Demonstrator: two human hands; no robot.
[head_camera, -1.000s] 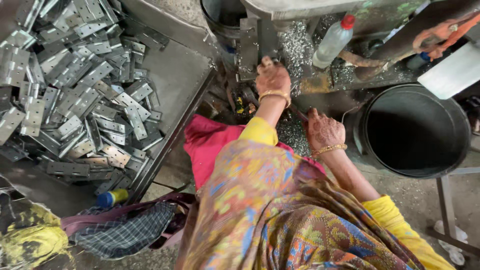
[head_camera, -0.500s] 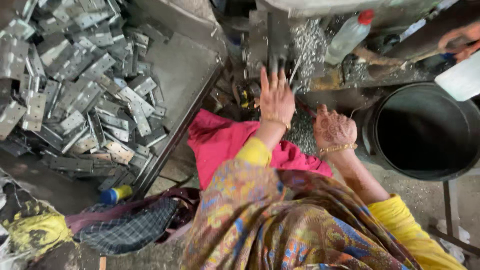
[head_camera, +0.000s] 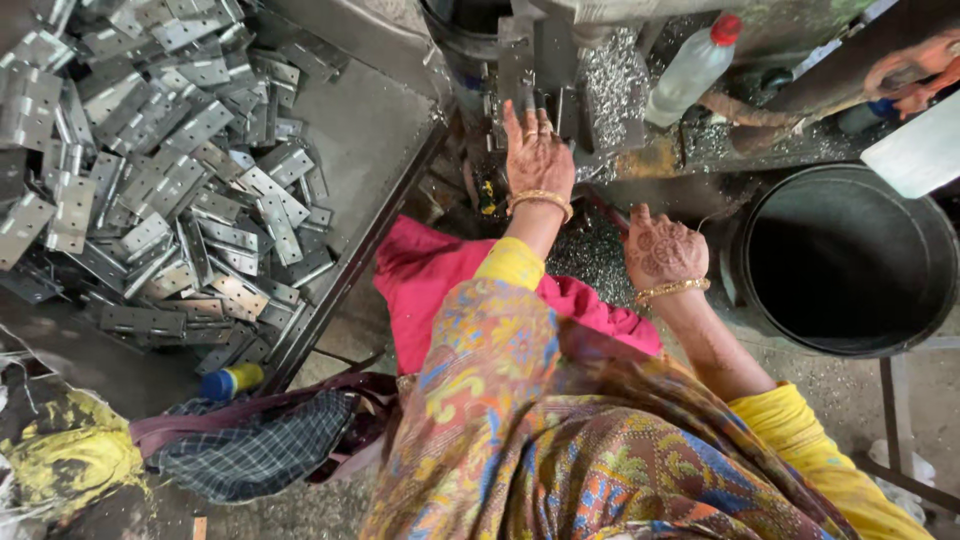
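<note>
A metalworking workshop: a tray (head_camera: 395, 150) heaped with stamped steel hinges (head_camera: 160, 180), a grimy machine (head_camera: 540, 60) strewn with metal shavings (head_camera: 610, 85), and a large black bucket (head_camera: 850, 260).

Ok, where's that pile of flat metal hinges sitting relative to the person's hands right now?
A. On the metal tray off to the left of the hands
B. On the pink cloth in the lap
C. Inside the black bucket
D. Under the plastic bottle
A: the metal hinges lie heaped on the metal tray, left of the left hand and right hand; the black bucket looks dark and empty.
</note>
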